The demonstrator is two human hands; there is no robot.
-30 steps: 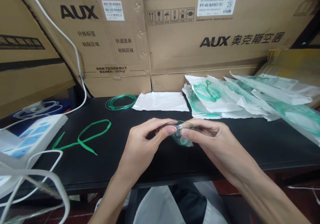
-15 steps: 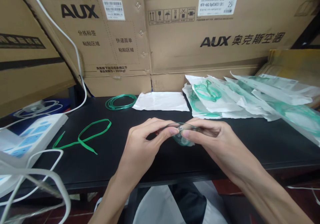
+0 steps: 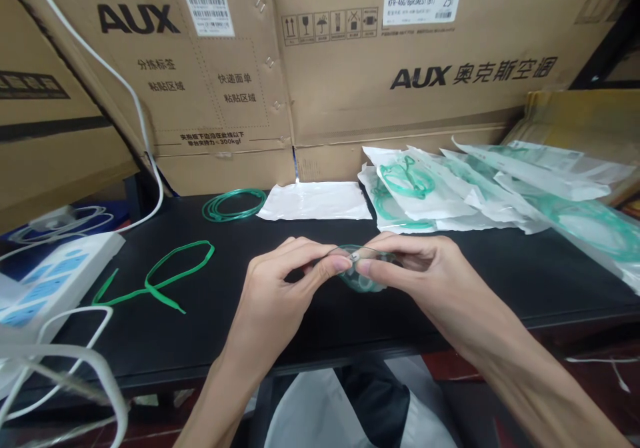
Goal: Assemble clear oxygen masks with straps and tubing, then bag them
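Above the black table point(image 3: 525, 281), my left hand point(image 3: 280, 288) and my right hand point(image 3: 425, 275) together pinch a clear, green-tinted plastic mask point(image 3: 361, 279). The thumb and forefinger of each hand close on a small metal strip on the mask's upper edge, fingertips almost meeting. The mask's body hangs just below the fingers, partly hidden by my right hand. Both hands are closed in a pinch.
A green elastic strap point(image 3: 160, 278) lies looped at the left. A coil of green tubing point(image 3: 233, 205) and a flat white bag point(image 3: 315, 201) lie further back. Several sealed packets with green tubing point(image 3: 450, 191) pile up at the right. Cardboard boxes point(image 3: 350, 68) stand behind; a white power strip point(image 3: 55, 278) sits far left.
The view has shifted slightly, so everything sits a little further left and lower. My fingers have barely moved on the mask's edge.
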